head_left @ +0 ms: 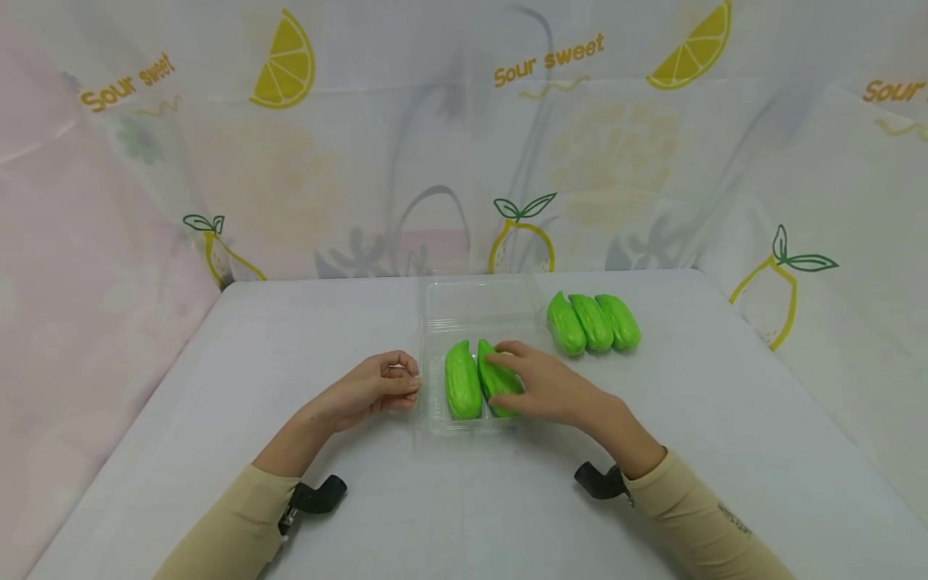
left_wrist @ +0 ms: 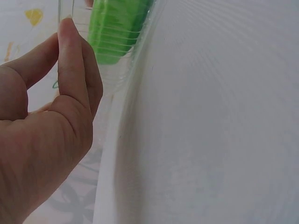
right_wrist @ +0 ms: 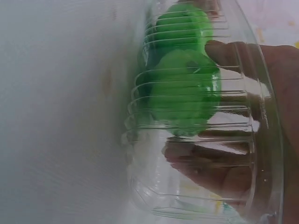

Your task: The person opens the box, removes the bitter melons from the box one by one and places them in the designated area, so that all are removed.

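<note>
A clear plastic clamshell box (head_left: pixel 435 420) lies with its lid (head_left: pixel 474 302) folded back, away from me. Inside it two bright green, ridged, gourd-like fruits, the left one (head_left: pixel 462 380) and the right one (head_left: pixel 487 379), lie side by side with their pointed tips to the back. My left hand (head_left: pixel 377 391) pinches the box's left rim between thumb and fingertips. Reaching in over the right wall, my right hand (head_left: pixel 547 385) holds the right fruit (right_wrist: pixel 184 88), its thumb and fingers on either side. The right wrist view shows this through the ribbed wall.
Right of the lid, three more green fruits (head_left: pixel 594 324) lie in a slanted row on the white table (head_left: pixel 326 322). Behind stands a hanging cloth (head_left: pixel 348 145) printed with lemons. Black wrist mounts (head_left: pixel 319 494) stick out from both sleeves.
</note>
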`<state>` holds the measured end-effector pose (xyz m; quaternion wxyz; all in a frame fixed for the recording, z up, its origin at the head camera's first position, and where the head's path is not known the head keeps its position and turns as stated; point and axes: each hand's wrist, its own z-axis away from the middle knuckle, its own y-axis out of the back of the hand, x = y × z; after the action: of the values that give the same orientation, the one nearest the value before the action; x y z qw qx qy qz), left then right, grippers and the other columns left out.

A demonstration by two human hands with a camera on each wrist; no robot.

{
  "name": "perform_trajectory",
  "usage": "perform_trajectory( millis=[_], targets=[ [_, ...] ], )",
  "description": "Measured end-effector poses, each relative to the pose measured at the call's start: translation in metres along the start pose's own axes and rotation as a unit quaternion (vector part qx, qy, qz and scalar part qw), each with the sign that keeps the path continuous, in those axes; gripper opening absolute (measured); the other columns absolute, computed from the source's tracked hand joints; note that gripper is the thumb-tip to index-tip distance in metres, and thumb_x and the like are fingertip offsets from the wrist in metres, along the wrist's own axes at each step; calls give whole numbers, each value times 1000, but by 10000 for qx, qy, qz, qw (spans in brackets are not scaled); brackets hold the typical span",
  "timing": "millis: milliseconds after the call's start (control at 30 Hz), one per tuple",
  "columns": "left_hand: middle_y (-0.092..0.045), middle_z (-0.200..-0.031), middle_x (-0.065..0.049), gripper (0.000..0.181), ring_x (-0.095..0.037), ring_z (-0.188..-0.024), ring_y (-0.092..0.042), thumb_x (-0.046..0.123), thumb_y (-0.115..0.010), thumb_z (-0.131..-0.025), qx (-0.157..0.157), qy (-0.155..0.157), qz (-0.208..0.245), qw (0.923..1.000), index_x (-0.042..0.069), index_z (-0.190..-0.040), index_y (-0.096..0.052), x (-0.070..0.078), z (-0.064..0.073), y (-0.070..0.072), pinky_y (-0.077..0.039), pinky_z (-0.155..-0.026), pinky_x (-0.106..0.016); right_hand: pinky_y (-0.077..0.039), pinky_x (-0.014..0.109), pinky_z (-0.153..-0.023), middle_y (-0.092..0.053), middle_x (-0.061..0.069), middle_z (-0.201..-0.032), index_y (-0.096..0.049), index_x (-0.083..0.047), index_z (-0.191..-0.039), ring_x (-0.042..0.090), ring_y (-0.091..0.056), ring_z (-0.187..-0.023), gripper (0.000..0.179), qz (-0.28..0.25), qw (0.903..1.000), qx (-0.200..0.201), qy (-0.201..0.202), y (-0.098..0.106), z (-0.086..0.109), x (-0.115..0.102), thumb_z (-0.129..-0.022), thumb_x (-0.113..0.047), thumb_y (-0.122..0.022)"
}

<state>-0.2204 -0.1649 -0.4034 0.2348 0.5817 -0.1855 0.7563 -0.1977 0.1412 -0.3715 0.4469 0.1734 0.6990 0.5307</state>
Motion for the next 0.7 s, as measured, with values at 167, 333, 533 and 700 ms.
perform_trajectory(
  millis=[167,333,533,700],
  targets=[
    [-59,-86,-1,26,-7,-79,-63,14,-65,-97,27,9,-7,10000,4,-112,-46,1,1,-1,-60,-74,-19,-50,46,-105,-45,13,-151,-52,-15,-144,30,-54,-131,60,-65,10000,-37,-13,-3,0,0,-90,-34,-70],
    [-59,-86,-1,25,-7,-79,-63,14,-65,-97,45,13,-9,10000,4,-111,-46,1,1,-1,-60,-74,-19,-52,44,-101,-45,14,-151,-53,-13,-143,29,-57,-126,56,-88,10000,10,45,-1,0,0,-90,-23,-67],
    [-59,-85,-1,24,-7,-79,-63,13,-65,-97,63,28,35,10000,4,-110,-47,1,0,-1,-60,-73,-18,-53,43,-96,-45,17,-150,-56,-11,-139,30,-59,-122,51,-10,9998,104,141,1,0,2,-88,-14,-63],
    [-59,-85,0,24,-7,-79,-63,12,-64,-97,63,33,41,10000,4,-110,-46,1,0,-1,-60,-73,-18,-53,44,-98,-45,17,-150,-56,-12,-139,32,-59,-124,51,3,9999,117,114,1,0,4,-88,-15,-63]
  ],
)
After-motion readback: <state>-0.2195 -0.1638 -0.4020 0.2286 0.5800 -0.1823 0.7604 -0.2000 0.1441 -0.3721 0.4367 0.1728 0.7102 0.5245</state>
